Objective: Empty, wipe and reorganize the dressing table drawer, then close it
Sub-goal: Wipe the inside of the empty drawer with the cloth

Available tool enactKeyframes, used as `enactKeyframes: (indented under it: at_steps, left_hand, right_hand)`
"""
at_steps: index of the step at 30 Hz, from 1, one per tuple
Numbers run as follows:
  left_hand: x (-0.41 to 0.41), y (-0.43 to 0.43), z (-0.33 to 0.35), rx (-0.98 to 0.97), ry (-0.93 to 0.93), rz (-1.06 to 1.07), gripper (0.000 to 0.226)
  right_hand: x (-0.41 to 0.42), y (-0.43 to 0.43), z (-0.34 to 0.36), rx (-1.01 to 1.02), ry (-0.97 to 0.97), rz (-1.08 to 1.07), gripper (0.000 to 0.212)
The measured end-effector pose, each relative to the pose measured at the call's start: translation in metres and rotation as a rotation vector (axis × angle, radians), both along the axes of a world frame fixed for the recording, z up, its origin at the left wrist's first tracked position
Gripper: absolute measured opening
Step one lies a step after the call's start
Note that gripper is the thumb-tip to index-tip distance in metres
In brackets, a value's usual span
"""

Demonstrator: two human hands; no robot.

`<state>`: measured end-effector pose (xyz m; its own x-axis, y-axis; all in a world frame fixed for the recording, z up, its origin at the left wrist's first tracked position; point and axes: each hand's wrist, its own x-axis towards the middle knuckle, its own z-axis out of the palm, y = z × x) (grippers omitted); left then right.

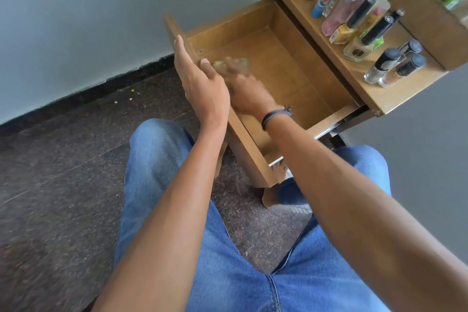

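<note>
The wooden drawer [298, 40] of the dressing table is pulled wide open, and its visible floor is bare. My left hand [200, 78] rests on the drawer's front panel, fingers straight along its top edge and thumb inside. My right hand [247, 94] is down inside the drawer near the front left corner and presses a pale yellowish cloth [229, 64] against the bottom. The cloth and the fingertips are blurred by motion, so the grip is unclear.
The dressing table top [379, 99] at the right carries several perfume and cosmetic bottles [354, 10] close to its edge above the drawer. A grey wall stands behind. Dark speckled floor [63, 172] lies to the left. My jeans-clad legs fill the foreground.
</note>
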<state>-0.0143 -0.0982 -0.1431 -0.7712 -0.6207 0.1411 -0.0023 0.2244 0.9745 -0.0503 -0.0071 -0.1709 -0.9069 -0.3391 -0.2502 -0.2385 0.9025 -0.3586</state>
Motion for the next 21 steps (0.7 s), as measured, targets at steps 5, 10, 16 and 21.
enactKeyframes:
  at_steps: [5, 10, 16, 21]
  left_hand:
    - [0.001, -0.003, -0.004, 0.003, -0.010, -0.011, 0.056]
    - [0.001, -0.001, -0.002, 0.015, 0.006, -0.016, 0.056]
    - [0.003, 0.000, 0.000, 0.029, 0.013, -0.019, 0.056]
    - [0.004, 0.000, 0.005, 0.039, 0.000, -0.023, 0.056]
  right_hand:
    - [0.012, 0.025, 0.007, 0.115, -0.031, 0.295, 0.067]
    - [0.006, 0.080, 0.032, 0.315, -0.164, 0.215, 0.076]
    - [0.003, 0.119, 0.050, 0.461, -0.028, 0.018, 0.067]
    - [0.039, 0.114, 0.040, 0.370, 0.035, -0.035, 0.044]
